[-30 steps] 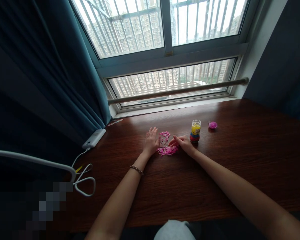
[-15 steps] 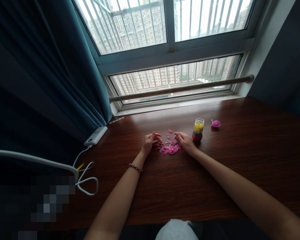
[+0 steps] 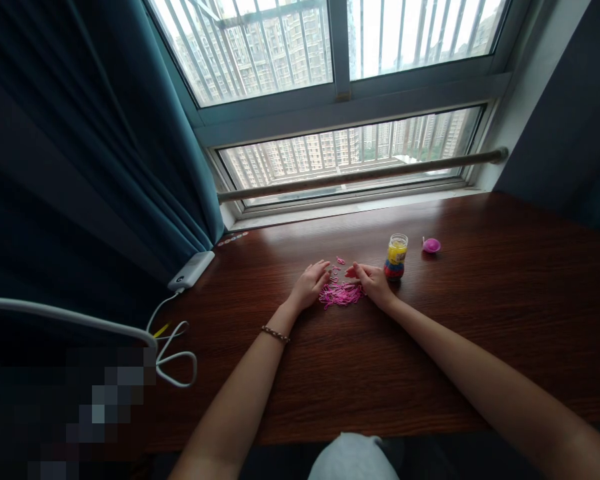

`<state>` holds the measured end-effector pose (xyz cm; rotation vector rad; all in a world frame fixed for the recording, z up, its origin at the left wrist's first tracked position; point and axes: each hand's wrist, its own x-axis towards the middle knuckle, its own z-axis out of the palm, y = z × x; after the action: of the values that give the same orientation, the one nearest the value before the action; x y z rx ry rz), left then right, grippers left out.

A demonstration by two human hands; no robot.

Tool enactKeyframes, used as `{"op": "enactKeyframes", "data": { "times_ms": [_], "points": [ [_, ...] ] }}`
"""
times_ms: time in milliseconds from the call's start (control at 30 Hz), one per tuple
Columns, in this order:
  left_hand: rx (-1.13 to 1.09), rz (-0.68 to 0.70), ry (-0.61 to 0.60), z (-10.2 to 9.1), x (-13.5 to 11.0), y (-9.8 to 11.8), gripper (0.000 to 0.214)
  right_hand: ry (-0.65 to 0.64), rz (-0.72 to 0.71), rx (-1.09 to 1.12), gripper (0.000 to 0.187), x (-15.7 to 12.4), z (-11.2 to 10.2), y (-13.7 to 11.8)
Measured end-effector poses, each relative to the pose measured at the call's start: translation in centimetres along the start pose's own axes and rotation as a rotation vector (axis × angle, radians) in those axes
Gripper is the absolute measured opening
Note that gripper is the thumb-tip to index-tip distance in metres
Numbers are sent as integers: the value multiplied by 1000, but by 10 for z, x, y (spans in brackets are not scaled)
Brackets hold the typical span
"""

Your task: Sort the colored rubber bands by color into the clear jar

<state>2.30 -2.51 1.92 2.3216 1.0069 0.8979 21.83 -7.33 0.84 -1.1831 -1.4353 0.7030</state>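
Note:
A heap of small pink loops (image 3: 341,294), which look like rubber bands or paper clips, lies on the brown wooden table (image 3: 360,373). My left hand (image 3: 311,283) rests at the heap's left edge, its fingers stretched out and touching the loops. On the other side, my right hand (image 3: 371,281) lies on its edge against the heap with loosely curved fingers; I see nothing held in it. A few stray loops trail away behind the heap, between the two hands. Just beyond my right hand stands an uncapped clear jar (image 3: 396,257) with yellow, blue and red layers inside.
A round magenta lid (image 3: 431,245) with a small tab lies right of the jar. At the left are a white power strip (image 3: 192,270), a looped white cable (image 3: 176,383) and a blue curtain (image 3: 130,133). A rail (image 3: 365,176) crosses the window behind the table.
My left hand has shifted right and its fingers have straightened against the heap. The pink loops are now bunched more tightly. My right hand has curled slightly and barely moved.

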Motion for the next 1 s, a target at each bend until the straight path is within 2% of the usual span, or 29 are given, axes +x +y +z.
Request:
{"op": "enactKeyframes", "data": {
  "times_ms": [100,167,300,400,467,533,600,667,767,867,933,1000],
  "points": [
    [64,93,-180,0,0,7,37,-33,-42,-94,45,1,0,0],
    [-11,103,-202,-2,-2,9,36,-66,-71,-133,44,1,0,-2],
    [-344,-18,-138,-6,-8,7,42,-118,-47,-37,44,-2,1,-5],
    [-554,-110,-3,-6,-9,5,46,-103,-18,3,45,-3,1,-4],
    [-594,-132,86,-5,-8,3,47,-59,-33,-65,45,-3,0,-2],
    [-519,-122,117,-3,-4,0,48,-23,-77,-180,44,-1,0,-1],
    [-319,-97,88,1,0,-3,47,-30,-127,-321,44,3,0,2],
    [-60,-80,8,5,3,-5,47,-87,-130,-472,48,6,3,5],
    [204,-70,-158,10,6,-5,48,-209,-27,-670,57,9,9,8],
    [245,-30,-268,10,6,-1,45,-298,42,-753,59,11,15,7],
    [198,-13,-261,7,4,2,43,-328,41,-740,56,11,15,4],
    [93,-5,-205,3,2,3,41,-327,20,-693,49,11,12,2]
  ]
}}
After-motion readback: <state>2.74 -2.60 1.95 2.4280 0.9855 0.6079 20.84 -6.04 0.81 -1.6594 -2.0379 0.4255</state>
